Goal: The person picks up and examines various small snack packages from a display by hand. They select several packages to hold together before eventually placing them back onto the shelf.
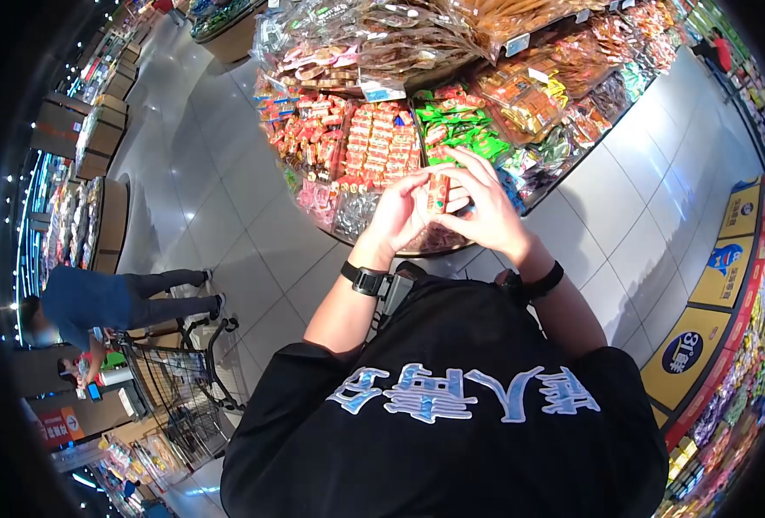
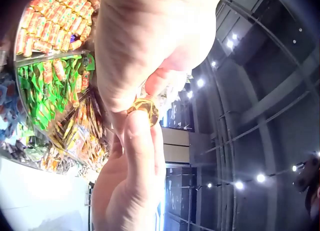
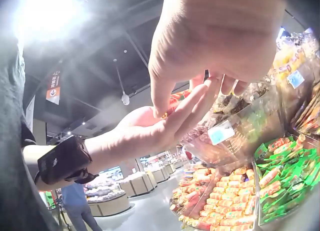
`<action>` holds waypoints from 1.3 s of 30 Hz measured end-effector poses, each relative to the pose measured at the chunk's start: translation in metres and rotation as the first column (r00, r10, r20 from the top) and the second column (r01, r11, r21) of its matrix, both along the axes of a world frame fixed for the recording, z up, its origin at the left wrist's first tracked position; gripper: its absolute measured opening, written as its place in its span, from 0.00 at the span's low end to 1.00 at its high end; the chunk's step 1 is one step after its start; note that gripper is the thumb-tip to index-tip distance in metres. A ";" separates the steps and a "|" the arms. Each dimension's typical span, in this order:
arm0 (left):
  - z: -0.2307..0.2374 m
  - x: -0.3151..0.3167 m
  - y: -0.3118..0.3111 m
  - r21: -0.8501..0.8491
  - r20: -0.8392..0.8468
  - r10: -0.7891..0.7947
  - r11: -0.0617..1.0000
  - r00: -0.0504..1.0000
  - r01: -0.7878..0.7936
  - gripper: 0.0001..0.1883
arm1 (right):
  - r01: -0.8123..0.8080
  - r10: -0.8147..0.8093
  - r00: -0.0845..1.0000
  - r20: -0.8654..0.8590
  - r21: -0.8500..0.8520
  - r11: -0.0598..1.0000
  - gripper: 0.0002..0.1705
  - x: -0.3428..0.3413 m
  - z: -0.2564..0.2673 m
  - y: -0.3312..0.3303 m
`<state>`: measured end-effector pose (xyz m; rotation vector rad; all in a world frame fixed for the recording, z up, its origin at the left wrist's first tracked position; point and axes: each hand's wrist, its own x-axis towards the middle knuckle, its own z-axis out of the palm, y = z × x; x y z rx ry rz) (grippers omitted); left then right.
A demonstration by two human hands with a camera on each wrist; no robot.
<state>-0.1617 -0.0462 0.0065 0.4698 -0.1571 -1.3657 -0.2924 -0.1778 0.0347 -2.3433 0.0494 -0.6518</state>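
Note:
A small red cylindrical packet with printed patterns stands between both hands, above the front of a display of packaged snacks. My left hand holds it from the left side, fingers bent around its far side. From the right, my right hand grips it, with the thumb at its lower end. The left wrist view shows the packet's shiny gold twisted end between the fingertips. Part of its red wrapper shows in the right wrist view; the fingers hide the rest.
Rows of red-and-gold rolls fill a compartment beside green packets. A price tag marks the tier above. At left, a person stands by a shopping cart. Yellow-fronted shelving runs along the right.

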 end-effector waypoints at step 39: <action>-0.039 -0.026 0.151 0.551 0.124 0.425 0.722 0.897 -0.418 0.18 | 0.415 -0.441 0.889 -0.123 -0.188 0.890 0.26 0.091 -0.235 -0.169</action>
